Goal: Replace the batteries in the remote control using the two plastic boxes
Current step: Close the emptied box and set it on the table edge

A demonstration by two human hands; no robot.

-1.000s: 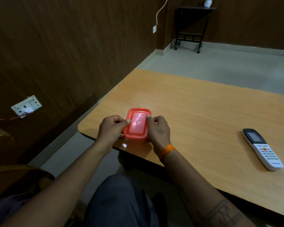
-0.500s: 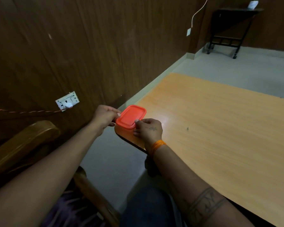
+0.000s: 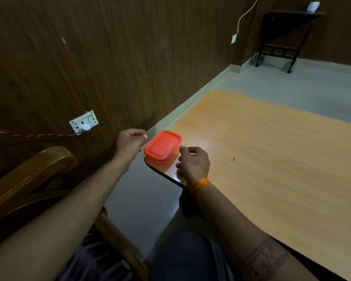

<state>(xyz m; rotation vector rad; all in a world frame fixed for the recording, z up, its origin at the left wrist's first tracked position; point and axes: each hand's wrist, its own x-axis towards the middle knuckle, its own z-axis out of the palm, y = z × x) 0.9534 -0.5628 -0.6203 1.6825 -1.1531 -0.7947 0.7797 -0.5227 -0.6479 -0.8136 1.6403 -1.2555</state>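
A small plastic box with a red lid (image 3: 163, 145) rests at the near left corner of the wooden table (image 3: 272, 159). My left hand (image 3: 130, 144) hovers just left of the box, beyond the table edge, fingers curled and apart from it. My right hand (image 3: 194, 164) lies on the table just right of the box, its thumb tip close to the lid's edge, holding nothing. The remote control and the second box are out of view.
A dark wood-panelled wall (image 3: 89, 67) runs along the left, with a white socket plate (image 3: 84, 123) and a twisted cord. A wooden chair arm (image 3: 28, 175) is at lower left. A black side table (image 3: 284, 37) stands far back.
Both hands carried the red-lidded box to the table's left corner, set it down and let go. The view has swung left, so the remote is no longer seen.
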